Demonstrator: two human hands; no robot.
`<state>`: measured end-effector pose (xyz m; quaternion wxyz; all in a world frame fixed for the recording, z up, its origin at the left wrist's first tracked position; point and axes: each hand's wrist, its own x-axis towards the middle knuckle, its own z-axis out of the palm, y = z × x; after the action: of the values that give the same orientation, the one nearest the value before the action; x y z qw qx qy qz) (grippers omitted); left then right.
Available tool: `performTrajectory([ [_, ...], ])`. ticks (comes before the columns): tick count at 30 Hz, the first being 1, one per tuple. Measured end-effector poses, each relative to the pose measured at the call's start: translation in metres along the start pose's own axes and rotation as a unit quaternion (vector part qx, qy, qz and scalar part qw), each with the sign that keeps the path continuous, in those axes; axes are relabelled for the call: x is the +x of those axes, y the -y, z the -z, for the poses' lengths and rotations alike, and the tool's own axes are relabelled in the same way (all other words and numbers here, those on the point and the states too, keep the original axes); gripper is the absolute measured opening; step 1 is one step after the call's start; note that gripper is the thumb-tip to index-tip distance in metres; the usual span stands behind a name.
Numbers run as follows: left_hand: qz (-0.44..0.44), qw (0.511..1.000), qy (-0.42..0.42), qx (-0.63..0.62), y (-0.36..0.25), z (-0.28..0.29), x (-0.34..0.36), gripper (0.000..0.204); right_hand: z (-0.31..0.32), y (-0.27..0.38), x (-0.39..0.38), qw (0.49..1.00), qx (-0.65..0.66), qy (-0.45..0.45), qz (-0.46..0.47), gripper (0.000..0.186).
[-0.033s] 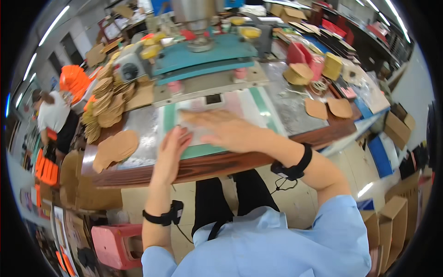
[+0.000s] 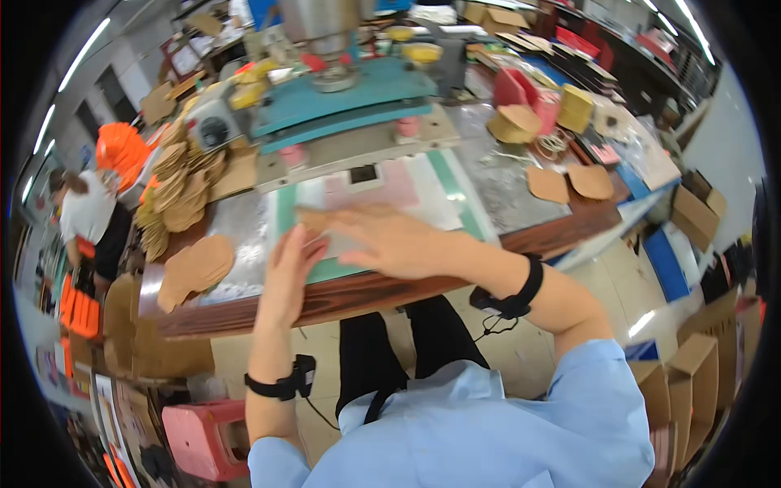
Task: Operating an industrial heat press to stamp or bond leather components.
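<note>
My right hand (image 2: 394, 241) reaches left over the near part of a flat board with green, white and pink strips (image 2: 382, 185). Its fingers are stretched out, with the thumb apart. Beside their tips is my left hand (image 2: 285, 272), fingers pointing up and thumb apart, over the board's near left corner. A brownish edge shows at the right fingertips; blur hides whether it is a separate piece. Behind the board stands a press with a teal plate (image 2: 342, 99). A small dark square (image 2: 364, 174) lies at the board's far edge.
Tan flat pieces (image 2: 199, 268) lie stacked at the left, below taller piles (image 2: 179, 183). Two tan pieces (image 2: 547, 185) lie at the right, near a yellowish block (image 2: 514, 124). The dark wooden table edge (image 2: 358, 297) runs before me. A pink stool (image 2: 199, 439) and a person (image 2: 89, 215) are at the left.
Both hands have drawn a little nearer to me, the right one baring more of the pink strip. The whole view has shifted slightly.
</note>
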<state>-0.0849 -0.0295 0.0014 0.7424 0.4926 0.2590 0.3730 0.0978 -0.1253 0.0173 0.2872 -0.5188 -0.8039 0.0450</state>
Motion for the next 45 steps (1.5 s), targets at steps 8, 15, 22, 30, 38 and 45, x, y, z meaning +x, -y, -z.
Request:
performTrajectory([
  [8, -0.088, 0.972, -0.115, 0.184, -0.038, 0.074, 0.007, 0.011, 0.043, -0.024, -0.078, 0.989, -0.03, -0.114, -0.087, 0.032],
  [15, -0.305, 0.724, -0.25, 0.566, -0.09, 0.168, 0.029, 0.034, 0.108, -0.078, -0.186, 0.887, -0.336, -0.176, -0.263, 0.008],
  [22, -0.273, 0.815, -0.075, 0.506, -0.028, 0.077, 0.009, 0.029, 0.117, -0.089, -0.194, 0.882, -0.325, -0.116, -0.321, 0.007],
  [30, -0.253, 0.805, 0.016, 0.537, -0.017, 0.012, -0.025, 0.019, 0.12, -0.091, -0.182, 0.881, -0.325, -0.106, -0.327, 0.013],
  [38, -0.204, 0.859, 0.097, 0.46, -0.018, 0.014, -0.032, 0.019, 0.1, -0.073, -0.138, 0.892, 0.024, -0.262, -0.367, 0.017],
  [45, -0.223, 0.708, 0.273, 0.612, -0.028, -0.033, -0.032, 0.036, 0.019, -0.024, -0.037, 0.983, -0.053, -0.141, -0.108, 0.019],
])
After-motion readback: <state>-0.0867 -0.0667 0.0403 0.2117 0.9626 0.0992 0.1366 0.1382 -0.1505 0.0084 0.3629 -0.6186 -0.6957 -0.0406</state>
